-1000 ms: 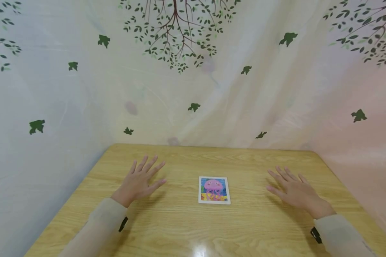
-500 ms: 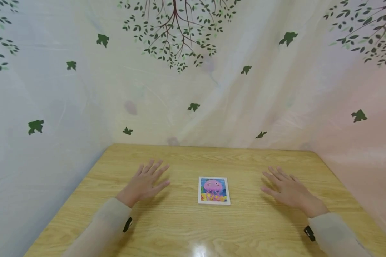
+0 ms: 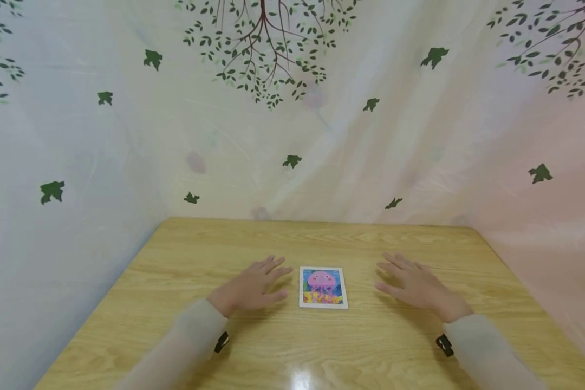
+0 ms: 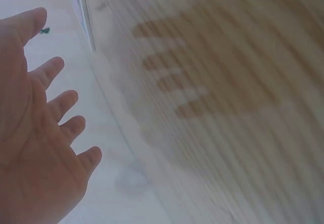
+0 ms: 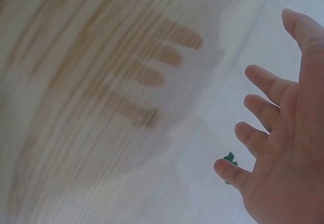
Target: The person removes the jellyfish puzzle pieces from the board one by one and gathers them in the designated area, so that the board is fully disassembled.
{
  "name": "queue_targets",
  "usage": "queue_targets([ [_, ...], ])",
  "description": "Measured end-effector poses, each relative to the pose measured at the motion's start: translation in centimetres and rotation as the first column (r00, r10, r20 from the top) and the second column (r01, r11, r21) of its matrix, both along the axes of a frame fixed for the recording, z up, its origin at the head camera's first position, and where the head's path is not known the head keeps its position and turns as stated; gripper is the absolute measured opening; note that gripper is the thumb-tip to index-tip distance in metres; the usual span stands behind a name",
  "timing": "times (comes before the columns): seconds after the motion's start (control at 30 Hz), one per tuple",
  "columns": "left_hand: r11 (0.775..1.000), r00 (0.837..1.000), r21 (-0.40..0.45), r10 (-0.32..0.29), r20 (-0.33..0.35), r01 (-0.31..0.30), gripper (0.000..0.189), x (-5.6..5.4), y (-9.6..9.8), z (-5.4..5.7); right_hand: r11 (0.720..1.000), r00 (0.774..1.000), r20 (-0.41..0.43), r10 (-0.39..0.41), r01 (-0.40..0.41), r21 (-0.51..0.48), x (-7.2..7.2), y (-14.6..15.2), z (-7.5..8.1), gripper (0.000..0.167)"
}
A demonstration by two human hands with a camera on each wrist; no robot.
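Observation:
A white-bordered square picture, a card or thin stack showing a pink jellyfish (image 3: 323, 287), lies flat on the wooden table (image 3: 283, 346). Just left of it my left hand (image 3: 253, 284) hovers with fingers spread, fingertips close to its left edge. On the other side my right hand (image 3: 411, 284) is held over the tabletop, fingers extended toward the picture with a wider gap. Neither hand holds anything. The left wrist view shows the bare palm (image 4: 35, 128) and a sliver of the picture's edge (image 4: 83, 16). In the right wrist view the palm (image 5: 288, 133) is also bare.
Behind the table hangs a pale cloth (image 3: 244, 135) printed with branches and green birds or leaves. It also runs along the left and right sides. Both sleeves are light, with a small black strap (image 3: 221, 342) under the left wrist.
Both hands have moved inward toward the picture, the left one farther to the right than before and the right one to the left. The picture has stayed in place.

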State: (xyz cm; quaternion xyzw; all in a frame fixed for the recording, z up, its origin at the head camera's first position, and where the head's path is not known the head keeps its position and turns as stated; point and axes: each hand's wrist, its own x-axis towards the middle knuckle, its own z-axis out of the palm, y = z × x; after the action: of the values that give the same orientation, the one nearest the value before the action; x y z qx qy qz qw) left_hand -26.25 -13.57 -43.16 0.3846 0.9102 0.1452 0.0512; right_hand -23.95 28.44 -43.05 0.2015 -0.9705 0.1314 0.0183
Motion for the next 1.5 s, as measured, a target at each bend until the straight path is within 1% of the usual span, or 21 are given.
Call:
queue_targets([
  [0.1, 0.999, 0.999, 0.003, -0.047, 0.008, 0.047, 0.063, 0.0, 1.4, 0.0, 1.000, 1.000, 0.005, 0.017, -0.017, -0.009, -0.2, -0.6, -0.2, 0.068],
  [0.17, 0.998, 0.998, -0.002, -0.063, 0.024, 0.063, 0.063, 0.1, 2.3, 0.0, 0.999, 0.999, 0.009, 0.035, -0.035, -0.018, -0.3, -1.0, -0.2, 0.067],
  [0.3, 0.998, 0.996, -0.028, -0.063, 0.056, 0.064, 0.065, 0.2, 3.9, 0.0, 0.998, 0.998, 0.018, 0.059, -0.058, -0.039, -0.4, -1.9, -0.2, 0.065],
  [0.4, 0.996, 0.996, -0.047, -0.071, 0.056, 0.074, 0.067, 0.2, 5.1, -0.1, 0.996, 0.997, 0.029, 0.070, -0.068, -0.049, -0.4, -2.5, -0.1, 0.063],
  [0.57, 0.994, 0.993, -0.052, -0.097, 0.065, 0.100, 0.068, 0.2, 6.8, -0.5, 0.994, 0.994, 0.046, 0.101, -0.098, -0.057, -0.6, -3.3, -0.2, 0.063],
  [0.7, 0.993, 0.993, -0.085, -0.076, 0.093, 0.085, 0.070, 0.3, 7.7, -0.8, 0.992, 0.993, 0.054, 0.109, -0.106, -0.064, -0.8, -3.8, -0.3, 0.062],
  [0.83, 0.991, 0.993, -0.116, -0.055, 0.101, 0.067, 0.069, 0.5, 8.3, -0.7, 0.994, 0.993, 0.064, 0.099, -0.096, -0.058, -1.2, -4.1, -0.4, 0.063],
  [0.93, 0.989, 0.994, -0.127, -0.059, 0.092, 0.070, 0.066, 0.6, 8.5, -0.6, 0.994, 0.992, 0.068, 0.102, -0.098, -0.053, -1.4, -4.3, -0.4, 0.062],
  [1.13, 0.988, 0.993, -0.136, -0.063, 0.095, 0.075, 0.063, 0.6, 8.6, -0.7, 0.988, 0.988, 0.080, 0.133, -0.125, -0.090, -1.5, -4.9, -0.1, 0.054],
  [1.3, 0.985, 0.994, -0.156, -0.057, 0.098, 0.072, 0.063, 0.6, 8.6, -0.6, 0.980, 0.982, 0.071, 0.176, -0.168, -0.105, -2.0, -6.0, 0.4, 0.045],
  [1.5, 0.977, 0.993, -0.192, -0.074, 0.092, 0.090, 0.064, 0.4, 8.6, -0.7, 0.978, 0.976, 0.096, 0.194, -0.185, -0.099, -2.7, -7.3, 0.5, 0.043],
])
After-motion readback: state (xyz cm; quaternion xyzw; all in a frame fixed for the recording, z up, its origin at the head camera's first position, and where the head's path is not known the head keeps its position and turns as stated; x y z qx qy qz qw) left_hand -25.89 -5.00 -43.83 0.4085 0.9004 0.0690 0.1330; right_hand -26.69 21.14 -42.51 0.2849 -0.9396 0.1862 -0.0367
